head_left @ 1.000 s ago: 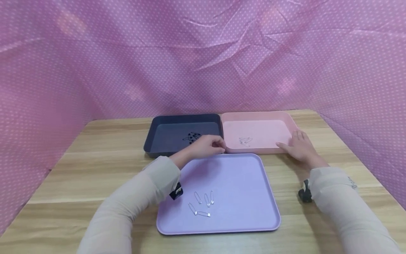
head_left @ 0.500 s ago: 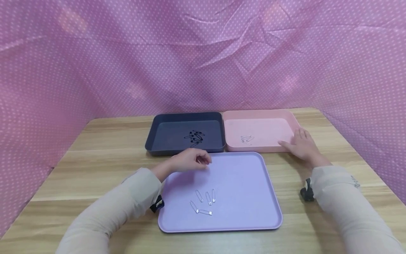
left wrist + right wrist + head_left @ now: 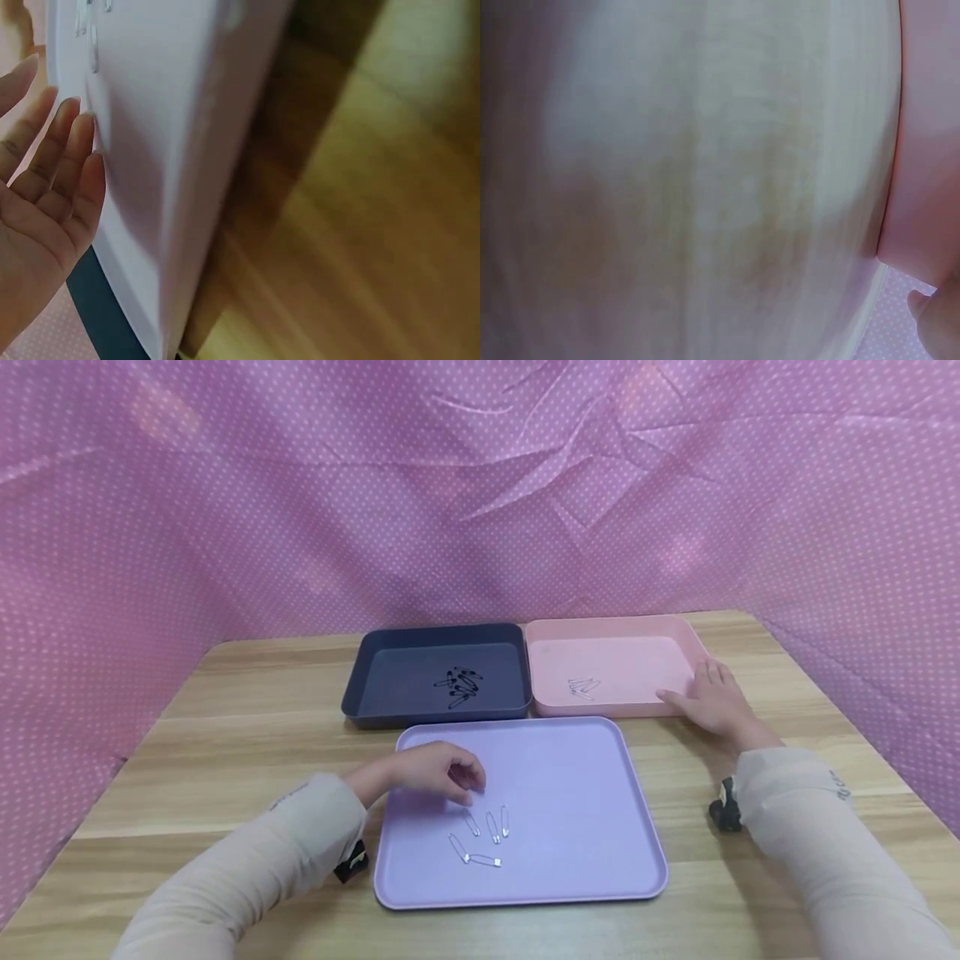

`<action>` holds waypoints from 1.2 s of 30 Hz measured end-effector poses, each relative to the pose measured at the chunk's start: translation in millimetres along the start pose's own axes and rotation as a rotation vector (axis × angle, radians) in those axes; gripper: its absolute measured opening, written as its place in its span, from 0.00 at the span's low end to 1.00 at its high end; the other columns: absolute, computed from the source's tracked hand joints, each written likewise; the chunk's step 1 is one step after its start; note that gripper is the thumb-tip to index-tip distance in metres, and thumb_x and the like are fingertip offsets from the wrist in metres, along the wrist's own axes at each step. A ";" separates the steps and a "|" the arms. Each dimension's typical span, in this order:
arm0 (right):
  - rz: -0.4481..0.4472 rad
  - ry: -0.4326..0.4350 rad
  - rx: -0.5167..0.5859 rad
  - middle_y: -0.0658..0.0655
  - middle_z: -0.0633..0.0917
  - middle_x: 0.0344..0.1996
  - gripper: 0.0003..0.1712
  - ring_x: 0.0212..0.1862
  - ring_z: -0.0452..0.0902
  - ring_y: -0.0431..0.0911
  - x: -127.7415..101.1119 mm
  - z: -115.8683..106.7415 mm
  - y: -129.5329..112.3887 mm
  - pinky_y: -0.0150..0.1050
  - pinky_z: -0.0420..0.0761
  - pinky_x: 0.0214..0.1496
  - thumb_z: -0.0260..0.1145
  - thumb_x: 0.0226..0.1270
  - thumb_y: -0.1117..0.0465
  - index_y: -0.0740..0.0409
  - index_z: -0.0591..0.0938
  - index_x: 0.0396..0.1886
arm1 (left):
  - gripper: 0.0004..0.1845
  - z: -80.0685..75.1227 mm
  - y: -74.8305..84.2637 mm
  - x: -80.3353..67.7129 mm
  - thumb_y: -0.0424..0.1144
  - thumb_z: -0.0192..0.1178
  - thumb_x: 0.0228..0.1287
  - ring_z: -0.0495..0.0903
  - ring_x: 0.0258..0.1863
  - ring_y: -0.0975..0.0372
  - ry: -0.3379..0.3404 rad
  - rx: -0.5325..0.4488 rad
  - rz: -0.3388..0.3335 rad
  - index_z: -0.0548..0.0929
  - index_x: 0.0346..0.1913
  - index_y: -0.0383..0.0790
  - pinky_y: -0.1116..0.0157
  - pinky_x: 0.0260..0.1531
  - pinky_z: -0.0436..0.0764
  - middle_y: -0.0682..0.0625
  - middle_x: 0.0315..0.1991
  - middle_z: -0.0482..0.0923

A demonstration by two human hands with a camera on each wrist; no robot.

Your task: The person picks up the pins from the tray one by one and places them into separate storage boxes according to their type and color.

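Mostly, my two wrist views tell me little. From the right wrist I see only blurred wood grain, an edge of the pink tray (image 3: 930,150) and the tip of one finger at the bottom corner. From the left wrist, the lavender tray (image 3: 150,150) is seen steeply from the side and smeared; a few silver safety pins (image 3: 86,30) show as pale streaks just past the fingertips (image 3: 75,127).

From the head view, my left hand (image 3: 435,774) hovers over the near-left part of the lavender tray (image 3: 585,802), fingers loosely curled downward, holding nothing I can see. The silver safety pins (image 3: 480,839) lie on the tray just below and slightly right of those fingertips, close but, as far as I can tell, not touching. Whether a fingertip meets the nearest pin is too small to make out.

My right hand (image 3: 712,702) rests flat with relaxed fingers against the near-right corner of the pink tray (image 3: 540,647), holding nothing. A few pale pins (image 3: 581,687), faint against the pink, lie inside to the left of that hand. Beyond my left hand sits a dark grey tray (image 3: 360,681) with black pins (image 3: 459,685) in a small heap.
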State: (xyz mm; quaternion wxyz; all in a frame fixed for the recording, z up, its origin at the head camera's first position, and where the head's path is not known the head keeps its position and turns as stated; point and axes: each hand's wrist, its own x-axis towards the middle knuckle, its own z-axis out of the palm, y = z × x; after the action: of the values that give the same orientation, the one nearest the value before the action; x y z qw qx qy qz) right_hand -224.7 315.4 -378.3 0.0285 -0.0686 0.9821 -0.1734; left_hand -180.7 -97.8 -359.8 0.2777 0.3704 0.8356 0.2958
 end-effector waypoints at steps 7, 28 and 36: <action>-0.004 0.000 0.001 0.81 0.34 0.57 0.56 0.60 0.27 0.68 0.7 0.6 0.0 0.53 0.30 0.59 0.42 0.59 0.35 0.86 0.36 0.56 | 0.07 6.2 -2.2 -2.6 0.34 0.63 0.47 0.73 0.30 0.68 -0.026 0.022 -0.020 0.80 0.33 0.41 0.71 0.35 0.72 0.56 0.29 0.76; 0.005 -0.012 0.000 0.80 0.34 0.57 0.57 0.60 0.27 0.68 1.2 0.7 0.1 0.53 0.30 0.59 0.41 0.59 0.35 0.85 0.35 0.56 | 0.05 12.4 -2.1 -0.5 0.33 0.63 0.45 0.66 0.23 0.72 -0.058 0.245 0.117 0.77 0.21 0.44 0.74 0.28 0.69 0.61 0.20 0.67; 0.002 -0.011 -0.004 0.81 0.34 0.57 0.56 0.60 0.27 0.68 -0.4 -0.5 -1.1 0.53 0.30 0.59 0.41 0.59 0.35 0.86 0.35 0.56 | 0.06 -0.2 4.7 2.5 0.33 0.62 0.48 0.68 0.24 0.70 -0.072 0.282 0.094 0.76 0.22 0.46 0.72 0.30 0.69 0.61 0.20 0.70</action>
State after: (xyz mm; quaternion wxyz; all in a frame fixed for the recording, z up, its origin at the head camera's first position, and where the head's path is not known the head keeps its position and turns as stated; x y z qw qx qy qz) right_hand -224.3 314.6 -377.5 0.0339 -0.0688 0.9822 -0.1712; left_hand -180.1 -93.3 -357.0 0.2385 0.4549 0.8401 0.1747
